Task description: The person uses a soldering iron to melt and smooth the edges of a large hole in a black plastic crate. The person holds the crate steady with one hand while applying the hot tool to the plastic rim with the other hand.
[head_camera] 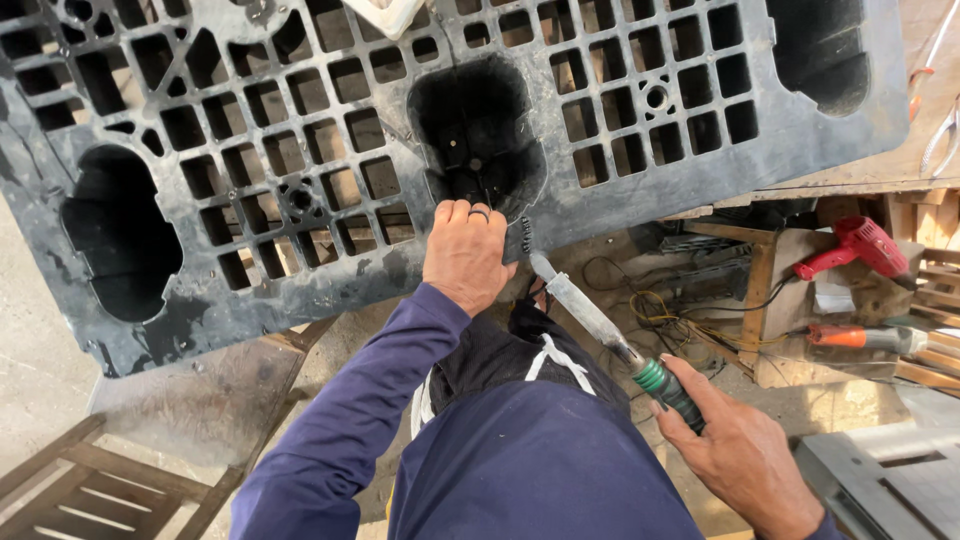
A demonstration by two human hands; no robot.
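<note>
Head view, looking down past a blue-sleeved chest: black plastic pallet (300, 180) tilted up on its near edge, grid face toward the camera, apparently so that the cracked rim by the central pocket (478, 130) lies within reach. Left hand (465, 255) hooked over that near edge just below the pocket, fingers curled over the rim and out of sight beyond the knuckles, a dark ring on one finger; grip clenched on the pallet, seemingly to steady it. Left arm stretched forward and up from the shoulder, wrist straight, back of the hand facing the lens.

Right hand (745, 455) low and well to the right of the pallet, wrapped around the green handle of a long flat-bladed iron (590, 315), forefinger laid along the grip. Blade angled up and to the left, tip touching or nearly touching the pallet's edge just right of the left hand, next to a short dark ridged seam (526, 236); contact itself too small to judge. Right forearm bent, wrist cocked inward to aim the blade.

Right of the pallet, on wooden shelving: red heat gun (855, 245), orange-handled tool (865, 338), tangle of wire (655, 305). Below the pallet's left corner, slatted wooden frame (90, 490) on the concrete floor (30, 360).
</note>
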